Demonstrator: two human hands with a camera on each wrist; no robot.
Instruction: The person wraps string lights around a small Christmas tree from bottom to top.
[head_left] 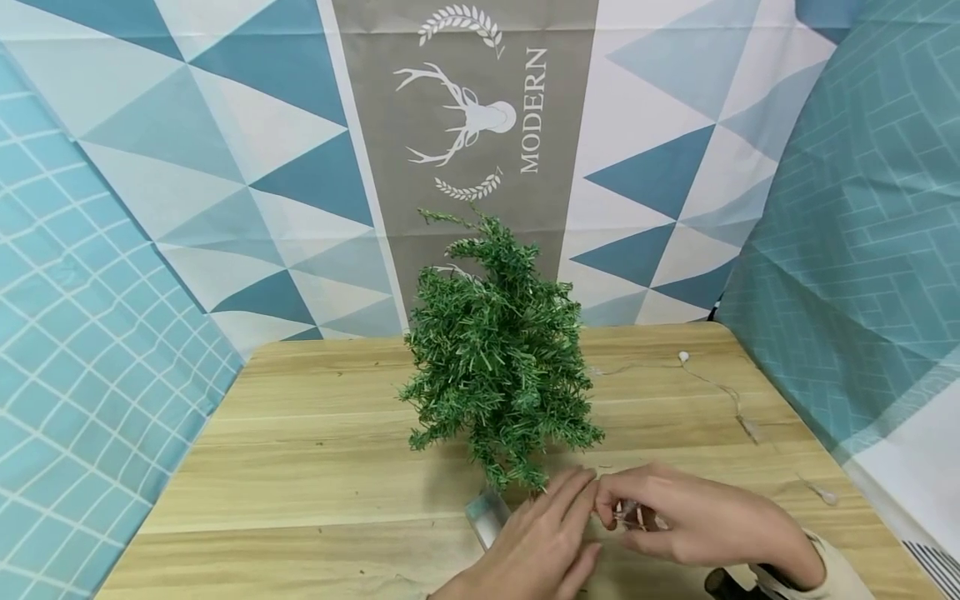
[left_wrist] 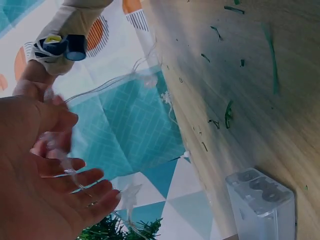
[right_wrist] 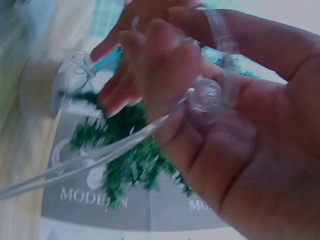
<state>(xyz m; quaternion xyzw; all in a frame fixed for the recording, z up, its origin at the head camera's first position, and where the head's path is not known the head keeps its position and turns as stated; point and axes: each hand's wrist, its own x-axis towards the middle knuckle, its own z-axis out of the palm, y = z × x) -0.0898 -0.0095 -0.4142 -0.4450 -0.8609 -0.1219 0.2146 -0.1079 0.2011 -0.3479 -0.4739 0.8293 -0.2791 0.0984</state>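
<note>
Holds lights [right_wrist: 206, 100] in curled right hand [head_left: 678, 512], just in front of tree [head_left: 498, 358]; has left hand [head_left: 543, 537] straight-fingered near tree's lowest greenery. Probably gathered to control slack.

Place: set up like a small booth; building type unclear.
Back cloth [head_left: 465, 217]: printed with triangles, deer head [head_left: 489, 117], "MODERN".
Left cloth [head_left: 82, 275]: gridded like tiles.
Right cloth [head_left: 855, 250]: patterned in herringbone.
Tabletop [head_left: 322, 446]: wood-grained, between side cloths.

White "MODERN" [head_left: 534, 110] lettering, deer-head emblem [head_left: 491, 117]: both on grey backdrop panel [head_left: 525, 212].
</note>
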